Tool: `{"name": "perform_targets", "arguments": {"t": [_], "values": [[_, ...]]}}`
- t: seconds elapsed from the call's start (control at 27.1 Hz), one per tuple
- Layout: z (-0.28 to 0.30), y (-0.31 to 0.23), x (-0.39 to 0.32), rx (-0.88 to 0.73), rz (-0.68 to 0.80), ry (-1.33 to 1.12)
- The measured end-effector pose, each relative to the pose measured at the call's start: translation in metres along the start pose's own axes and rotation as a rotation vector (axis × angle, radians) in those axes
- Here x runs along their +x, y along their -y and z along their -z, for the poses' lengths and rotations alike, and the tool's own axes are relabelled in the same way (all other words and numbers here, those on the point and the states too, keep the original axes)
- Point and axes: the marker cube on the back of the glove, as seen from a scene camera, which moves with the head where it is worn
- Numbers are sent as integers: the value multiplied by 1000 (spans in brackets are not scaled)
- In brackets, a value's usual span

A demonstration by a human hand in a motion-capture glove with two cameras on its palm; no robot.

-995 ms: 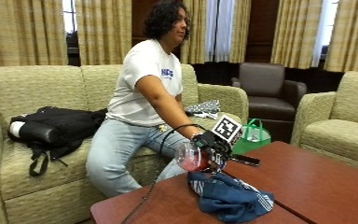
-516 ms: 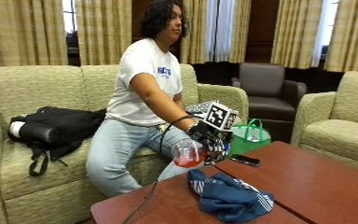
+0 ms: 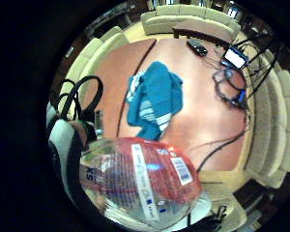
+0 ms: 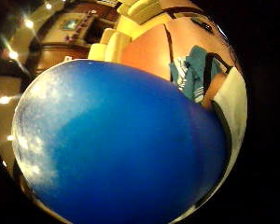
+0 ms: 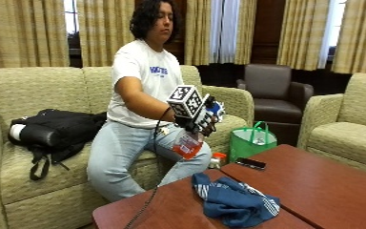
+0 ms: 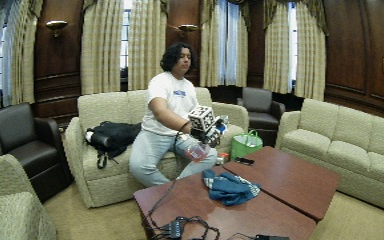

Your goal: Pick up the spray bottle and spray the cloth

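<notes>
Judging from the height, the risk is a wasted spray: the clear plastic spray bottle with red liquid and a blue head [image 5: 191,138] hangs tilted in the air well above the crumpled blue striped cloth [image 5: 234,202], which lies on the reddish-brown wooden table [image 5: 335,186] at about 5 o'clock from the bottle, so mist could drift onto bare wood or the black phone [image 5: 251,163]. The gloved right hand [image 5: 198,117] has its fingers curled round the bottle's neck, gripping it.
</notes>
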Motion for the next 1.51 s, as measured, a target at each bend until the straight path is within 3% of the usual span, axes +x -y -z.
{"name": "perform_targets", "arguments": {"t": [0.22, 0.55, 0.99, 1.51], "values": [[-33, -28, -34, 122, 48, 353], [-141, -42, -71, 124, 82, 576], [-247, -27, -82, 190, 32, 667], [-288, 8, -116, 277, 71, 601]]}}
